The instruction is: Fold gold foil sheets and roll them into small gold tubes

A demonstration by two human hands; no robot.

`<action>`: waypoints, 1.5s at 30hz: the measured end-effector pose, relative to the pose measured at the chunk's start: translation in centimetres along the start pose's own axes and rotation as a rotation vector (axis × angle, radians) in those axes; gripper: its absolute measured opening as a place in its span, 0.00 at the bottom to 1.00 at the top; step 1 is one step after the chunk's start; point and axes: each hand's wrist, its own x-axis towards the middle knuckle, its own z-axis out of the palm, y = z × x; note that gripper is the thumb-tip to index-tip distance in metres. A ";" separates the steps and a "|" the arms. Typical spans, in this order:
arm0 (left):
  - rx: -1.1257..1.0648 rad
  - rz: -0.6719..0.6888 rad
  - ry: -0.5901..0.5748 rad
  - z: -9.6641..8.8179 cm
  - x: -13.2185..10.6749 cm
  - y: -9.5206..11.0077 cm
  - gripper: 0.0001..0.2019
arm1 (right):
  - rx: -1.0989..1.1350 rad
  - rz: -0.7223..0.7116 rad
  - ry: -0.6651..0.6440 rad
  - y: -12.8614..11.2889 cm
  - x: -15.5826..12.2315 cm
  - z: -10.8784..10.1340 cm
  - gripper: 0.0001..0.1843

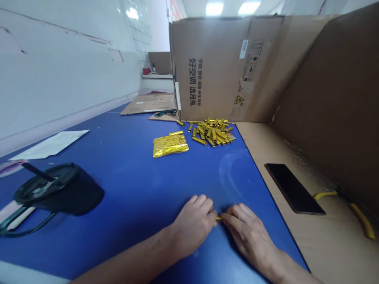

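Low over the near part of the blue table, my left hand (pixel 195 221) and my right hand (pixel 248 230) are closed on the two ends of one small gold foil piece (pixel 218 218). Only its short middle shows between my fingertips; the rest is hidden, so I cannot tell if it is a rolled tube. Farther off lies a flat stack of gold foil strips (pixel 170 146), with a single strip behind it. To the right of that, a loose pile of small rolled gold foil tubes (pixel 213 132) lies against the cardboard.
A dark lidded mug (pixel 63 189) with a straw stands left, near a white paper sheet (pixel 53 144). Large cardboard boxes (pixel 219 71) wall off the back and right. A black phone (pixel 293 187) lies on cardboard at right, beside a yellow-handled item (pixel 363 221). Dark-framed glasses (pixel 166 113) lie at the back.
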 end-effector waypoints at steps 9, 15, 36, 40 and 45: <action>0.118 0.122 0.278 1.8 -0.1 -0.8 0.09 | -0.159 -0.084 0.094 0.0 0.0 -0.3 0.14; 0.143 0.135 0.162 1.8 -0.7 -0.7 0.09 | -0.192 -0.098 -0.041 -0.4 -0.3 0.2 0.15; 0.042 -0.034 -0.008 1.0 -3.0 1.1 0.21 | -0.359 -0.152 -0.102 -2.2 -2.4 -0.2 0.18; 0.072 -0.020 -0.038 1.2 -3.2 1.2 0.23 | -0.433 -0.227 -0.138 -2.0 -3.1 -0.2 0.21; 0.050 -0.073 -0.104 1.1 -3.7 1.3 0.30 | -0.464 -0.249 -0.143 -2.1 -3.2 -0.7 0.25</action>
